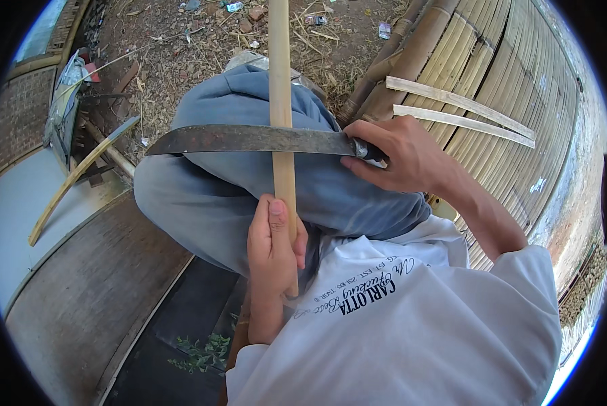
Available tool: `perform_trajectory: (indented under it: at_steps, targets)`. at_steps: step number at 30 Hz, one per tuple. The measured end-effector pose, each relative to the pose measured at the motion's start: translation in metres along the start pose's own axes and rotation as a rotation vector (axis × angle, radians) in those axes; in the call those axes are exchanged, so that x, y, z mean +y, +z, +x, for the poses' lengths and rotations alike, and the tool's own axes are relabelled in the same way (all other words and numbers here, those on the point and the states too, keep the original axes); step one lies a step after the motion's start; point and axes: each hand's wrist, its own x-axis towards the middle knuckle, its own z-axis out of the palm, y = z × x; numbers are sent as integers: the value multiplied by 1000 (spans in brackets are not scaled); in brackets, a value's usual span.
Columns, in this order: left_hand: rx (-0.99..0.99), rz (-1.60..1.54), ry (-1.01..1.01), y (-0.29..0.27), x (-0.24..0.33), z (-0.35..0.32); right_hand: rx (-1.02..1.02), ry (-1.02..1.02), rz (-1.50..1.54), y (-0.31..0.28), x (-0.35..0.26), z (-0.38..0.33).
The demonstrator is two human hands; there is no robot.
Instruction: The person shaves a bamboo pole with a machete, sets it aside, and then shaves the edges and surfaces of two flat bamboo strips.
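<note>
A long pale bamboo strip [280, 74] stands upright in the picture, running over my legs toward my body. My left hand [275, 237] is closed around its lower part, thumb lying along the front. In my right hand [401, 152] is the dark handle of a machete [242, 139], gripped with the fingers wrapped round it. The long, worn blade points left and lies across the strip, a little above my left hand. Its curved tip reaches past my knee.
Two thin cut strips [462, 118] lie on a slatted bamboo bench [513, 88] at the right. A curved bamboo piece [80, 176] leans at the left beside a brown board [94, 284]. Littered bare ground [175, 47] lies ahead; a leafy plant [205, 352] grows at lower left.
</note>
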Motion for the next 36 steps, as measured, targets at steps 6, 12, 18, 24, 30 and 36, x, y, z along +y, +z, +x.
perform_trajectory:
  at_steps: [6,12,18,24,30,36]
  targets:
    - [97,117,117,-2,-10,5,57,-118,-69,1,-6,7]
    - [39,95,67,-1,-10,11,-80,-73,48,5,-8,19]
    - [78,168,115,-8,-19,17,-86,-115,-137,15,-4,33]
    - [128,269,247,-7,-26,22,-6,-214,-193,25,10,44]
    - [86,241,141,-8,-21,15,288,199,-152,-4,33,87]
    - [135,294,281,-5,-31,20,35,-282,-228,13,11,59]
